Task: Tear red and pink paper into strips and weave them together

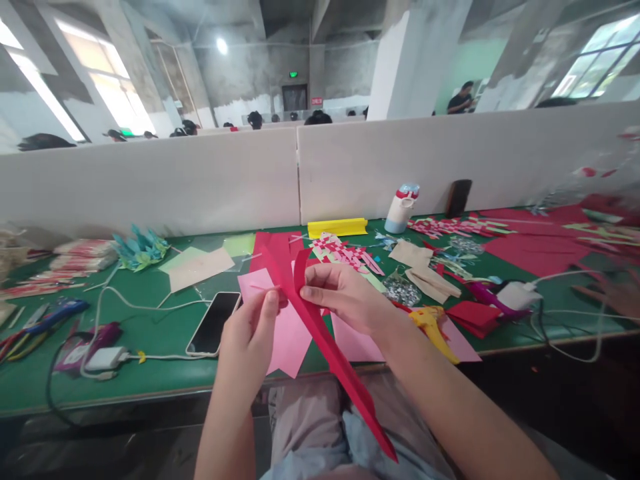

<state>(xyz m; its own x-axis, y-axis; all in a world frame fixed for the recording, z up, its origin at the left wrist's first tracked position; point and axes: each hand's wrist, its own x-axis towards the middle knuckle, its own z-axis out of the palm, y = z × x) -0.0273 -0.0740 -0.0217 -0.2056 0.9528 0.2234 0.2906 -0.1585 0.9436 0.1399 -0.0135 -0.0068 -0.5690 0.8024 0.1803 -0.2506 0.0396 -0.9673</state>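
Note:
A long, creased red paper strip (350,380) slants from above the table down over my lap. My right hand (345,293) pinches it near its upper part, where a narrow flap of the same red curls up beside the thumb. At the strip's left edge, the thumb and fingers of my left hand (253,327) are closed on the paper. A thin pink sliver (264,287) shows just above the left fingertips; whether they hold it too is unclear. Beneath the hands lie pink paper sheets (295,343) and a red sheet (265,247).
A phone (215,325) lies left of my hands on the green table (165,373). A yellow glue gun (434,328) is at the right. Bundled paper strips (345,253), a bottle (401,208) and white cables (165,307) surround the work. A pale partition (200,180) stands behind.

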